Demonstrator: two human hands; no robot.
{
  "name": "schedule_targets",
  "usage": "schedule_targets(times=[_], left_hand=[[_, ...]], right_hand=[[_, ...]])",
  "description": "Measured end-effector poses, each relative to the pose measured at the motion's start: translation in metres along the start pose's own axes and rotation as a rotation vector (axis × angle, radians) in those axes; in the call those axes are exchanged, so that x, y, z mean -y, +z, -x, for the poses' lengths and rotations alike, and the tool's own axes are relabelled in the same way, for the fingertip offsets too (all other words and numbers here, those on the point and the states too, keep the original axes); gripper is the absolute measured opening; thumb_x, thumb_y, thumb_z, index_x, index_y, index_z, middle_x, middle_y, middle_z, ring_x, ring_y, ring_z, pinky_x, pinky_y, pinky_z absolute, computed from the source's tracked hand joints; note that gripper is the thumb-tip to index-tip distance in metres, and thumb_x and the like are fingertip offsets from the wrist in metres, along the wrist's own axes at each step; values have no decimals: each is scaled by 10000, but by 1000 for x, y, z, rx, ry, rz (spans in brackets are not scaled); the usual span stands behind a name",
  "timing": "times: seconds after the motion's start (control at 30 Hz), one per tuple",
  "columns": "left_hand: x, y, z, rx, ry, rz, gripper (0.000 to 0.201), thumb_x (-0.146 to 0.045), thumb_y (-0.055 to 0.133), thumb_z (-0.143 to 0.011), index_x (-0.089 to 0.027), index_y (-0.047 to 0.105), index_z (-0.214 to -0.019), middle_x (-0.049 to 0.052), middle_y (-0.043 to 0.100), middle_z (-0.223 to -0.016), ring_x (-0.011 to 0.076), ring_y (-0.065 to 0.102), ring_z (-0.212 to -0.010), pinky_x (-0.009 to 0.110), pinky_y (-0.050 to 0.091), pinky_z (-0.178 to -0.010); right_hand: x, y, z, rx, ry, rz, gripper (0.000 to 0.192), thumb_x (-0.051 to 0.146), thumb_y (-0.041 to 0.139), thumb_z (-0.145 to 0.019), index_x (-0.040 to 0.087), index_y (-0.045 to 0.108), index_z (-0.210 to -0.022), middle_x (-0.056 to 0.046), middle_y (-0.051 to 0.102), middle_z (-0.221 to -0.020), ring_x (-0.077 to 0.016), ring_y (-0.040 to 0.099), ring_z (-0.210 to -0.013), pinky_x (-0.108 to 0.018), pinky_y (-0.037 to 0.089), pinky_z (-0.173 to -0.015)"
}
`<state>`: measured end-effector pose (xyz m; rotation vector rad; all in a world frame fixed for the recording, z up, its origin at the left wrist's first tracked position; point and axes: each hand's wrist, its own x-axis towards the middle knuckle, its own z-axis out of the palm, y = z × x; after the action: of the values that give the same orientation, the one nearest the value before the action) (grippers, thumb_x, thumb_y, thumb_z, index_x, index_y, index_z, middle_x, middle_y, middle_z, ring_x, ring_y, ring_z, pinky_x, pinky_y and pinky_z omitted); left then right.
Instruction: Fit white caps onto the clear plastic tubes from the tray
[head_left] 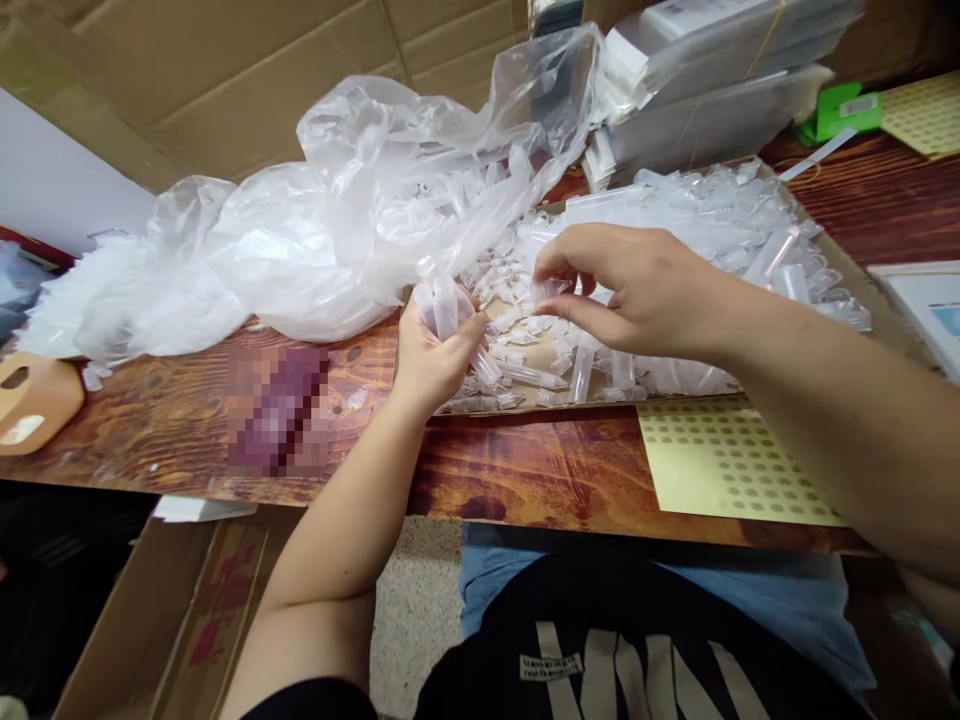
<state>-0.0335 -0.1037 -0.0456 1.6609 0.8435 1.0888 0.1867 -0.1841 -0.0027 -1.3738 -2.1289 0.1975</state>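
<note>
The left hand (433,350) holds a small bundle of clear plastic tubes (444,308) upright, and its grip is pressed around them, the thumb lying across the front. This bundle is above the near left corner of a flat cardboard tray (855,272) that lies on the wooden desk (525,470). The right hand (626,290) is over the middle of the tray, and its grip pinches one small clear tube (550,290) between thumb and first fingers. Under and behind this hand, a big pile of loose tubes (712,215) fills the tray. A crumpled transparent plastic bag (360,220) lies left of the tray and touches its far edge. A yellow sheet of round stickers (724,460) lies on the desk just beside the near edge of the tray, under the right forearm.
</note>
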Motion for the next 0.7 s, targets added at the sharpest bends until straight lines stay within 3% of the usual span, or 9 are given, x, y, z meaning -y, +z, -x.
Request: schedule_targets(times=[0.13,0.33,0.5,0.57,0.7], left_hand=[[0,0,3,7,82,-51,359,-439,863,-716,-203,619,-837,18,631,-764,163,607,-671,312,524,-626],[-7,3,7,21,141,-46,422,-552,841,-759,-209,610,-840,14,616,-757,163,605,-656,317,520,-628],[-19,7,13,33,248,-92,396,-518,836,-783,-207,600,-847,8,603,-760,161,601,-670,333,517,-677],[-22,8,16,19,283,-125,346,-475,822,-793,-209,604,-837,12,604,-772,169,607,-692,343,519,-699],[-24,9,17,40,297,-129,269,-423,768,-832,-218,593,-837,11,601,-765,171,612,-691,344,517,-691]], right_hand=[[6,3,0,-48,-89,-102,176,339,562,-990,236,685,-1060,-73,725,-1026,-237,667,-921,-381,510,-837],[9,3,2,-24,-8,-191,148,348,655,-956,260,756,-1019,-36,762,-974,-223,710,-906,-366,547,-843],[15,7,6,1,31,-270,239,463,635,-995,268,772,-1015,-32,779,-991,-214,722,-892,-350,557,-813],[19,10,6,-9,57,-271,321,531,618,-1003,248,760,-945,-31,765,-894,-200,705,-821,-326,535,-756],[25,12,7,31,80,-301,583,608,413,-1071,204,633,-713,-12,608,-604,-146,578,-586,-285,422,-597]])
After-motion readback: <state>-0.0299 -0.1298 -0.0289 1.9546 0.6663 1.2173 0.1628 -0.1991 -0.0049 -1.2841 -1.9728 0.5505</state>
